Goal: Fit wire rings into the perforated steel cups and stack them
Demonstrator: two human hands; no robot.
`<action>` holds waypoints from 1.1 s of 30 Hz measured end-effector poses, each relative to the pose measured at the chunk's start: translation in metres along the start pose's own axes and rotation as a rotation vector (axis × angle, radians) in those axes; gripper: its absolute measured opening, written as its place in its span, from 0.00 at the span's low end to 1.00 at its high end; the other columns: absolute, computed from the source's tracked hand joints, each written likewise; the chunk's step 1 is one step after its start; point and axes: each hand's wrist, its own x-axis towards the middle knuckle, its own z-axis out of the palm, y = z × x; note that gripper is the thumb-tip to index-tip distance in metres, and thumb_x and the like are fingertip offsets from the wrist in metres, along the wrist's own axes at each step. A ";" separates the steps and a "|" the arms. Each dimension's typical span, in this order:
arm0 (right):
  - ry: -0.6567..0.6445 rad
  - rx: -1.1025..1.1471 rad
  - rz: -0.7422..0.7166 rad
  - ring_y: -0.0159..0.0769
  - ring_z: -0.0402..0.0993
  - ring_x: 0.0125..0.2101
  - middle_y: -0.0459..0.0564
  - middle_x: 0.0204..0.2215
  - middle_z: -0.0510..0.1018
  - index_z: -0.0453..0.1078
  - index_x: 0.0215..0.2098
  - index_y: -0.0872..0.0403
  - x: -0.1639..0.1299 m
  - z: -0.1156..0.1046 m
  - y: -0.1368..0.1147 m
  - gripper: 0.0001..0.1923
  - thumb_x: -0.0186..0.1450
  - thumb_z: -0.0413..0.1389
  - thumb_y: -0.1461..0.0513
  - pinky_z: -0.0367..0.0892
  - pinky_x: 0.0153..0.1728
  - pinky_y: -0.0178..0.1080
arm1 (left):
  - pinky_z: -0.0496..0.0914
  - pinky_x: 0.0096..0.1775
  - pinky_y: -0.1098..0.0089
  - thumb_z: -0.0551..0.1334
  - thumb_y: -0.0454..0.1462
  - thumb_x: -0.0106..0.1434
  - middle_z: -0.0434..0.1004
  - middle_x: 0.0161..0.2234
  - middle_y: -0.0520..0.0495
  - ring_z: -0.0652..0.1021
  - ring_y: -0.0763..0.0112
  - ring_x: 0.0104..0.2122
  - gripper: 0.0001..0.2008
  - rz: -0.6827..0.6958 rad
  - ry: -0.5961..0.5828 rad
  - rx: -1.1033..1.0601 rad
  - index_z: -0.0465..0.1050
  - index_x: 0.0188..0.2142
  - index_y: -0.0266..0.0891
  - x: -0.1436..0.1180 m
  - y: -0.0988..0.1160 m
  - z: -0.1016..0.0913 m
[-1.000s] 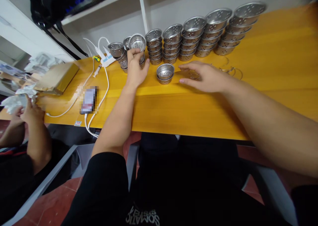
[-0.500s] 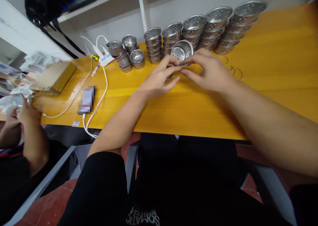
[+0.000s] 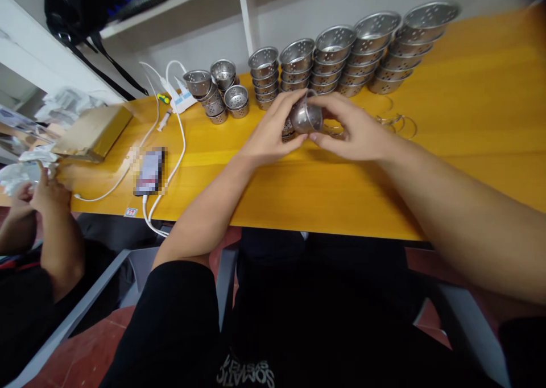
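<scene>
A small perforated steel strainer basket [image 3: 306, 119] is held tipped on its side above the table, its rounded base toward me. My left hand [image 3: 273, 127] grips it from the left, thumb below and fingers over the top. From the right, my right hand [image 3: 354, 127] closes on its rim with thumb and fingers. Partly hidden behind my left fingers, another perforated piece [image 3: 288, 132] shows just under the held basket. Several thin wire rings [image 3: 401, 125] lie on the table to the right of my right hand.
Leaning stacks of strainer baskets [image 3: 375, 41] line the back of the yellow table [image 3: 273, 197], with smaller stacks [image 3: 209, 95] at left. A phone [image 3: 150, 172] with white cables, a power strip [image 3: 182, 100] and a cardboard box [image 3: 94, 132] lie left. Another person's hands [image 3: 46, 192] are at far left.
The basket has turned in my hands: its open mouth faced me before, and now its outer base does. My right hand has lowered slightly and my left fingers have wrapped higher around it.
</scene>
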 end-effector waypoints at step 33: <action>0.167 0.086 0.043 0.58 0.76 0.60 0.49 0.58 0.81 0.78 0.36 0.35 0.005 -0.005 -0.010 0.21 0.64 0.66 0.32 0.71 0.68 0.69 | 0.68 0.77 0.47 0.71 0.49 0.70 0.71 0.70 0.42 0.72 0.50 0.75 0.34 0.043 -0.021 -0.070 0.63 0.69 0.49 0.003 -0.006 -0.006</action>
